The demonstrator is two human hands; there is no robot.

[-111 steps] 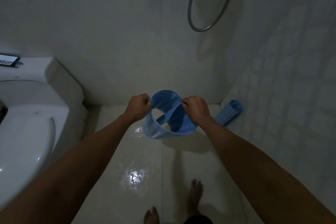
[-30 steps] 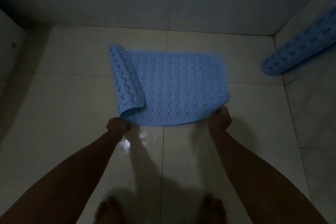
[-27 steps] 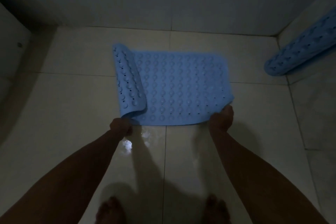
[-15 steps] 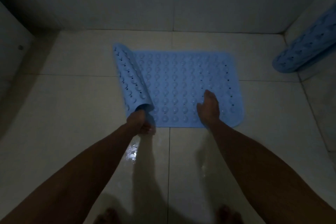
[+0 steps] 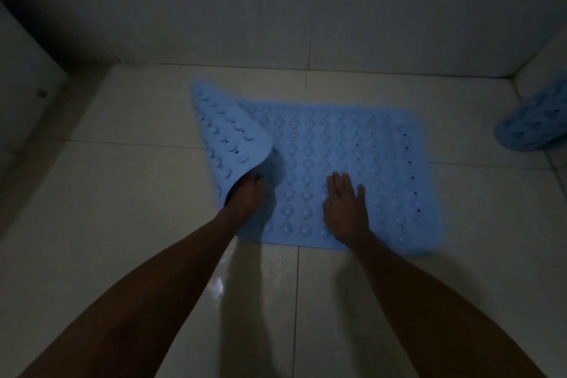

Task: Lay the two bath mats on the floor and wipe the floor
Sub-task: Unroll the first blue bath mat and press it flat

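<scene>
A blue bath mat point(image 5: 362, 150) with rows of round bumps and small holes lies on the pale tiled floor point(image 5: 129, 193) in front of me. Its left end curls up and over in a flap point(image 5: 227, 138). My left hand point(image 5: 247, 195) reaches under that flap, its fingers hidden beneath the edge. My right hand point(image 5: 345, 209) rests flat on the mat near its front edge, fingers spread. A second blue mat point(image 5: 534, 123) stays rolled, leaning in the right corner.
The back wall point(image 5: 306, 9) stands just beyond the mat. A white fixture point(image 5: 21, 77) fills the left edge. A wet, shiny patch point(image 5: 219, 285) sits on the floor tiles between my forearms. The light is dim.
The mat went from a roll held in the air to lying on the floor. My right hand let go of the front corner and now lies flat on it; my left hand moved under the curled flap.
</scene>
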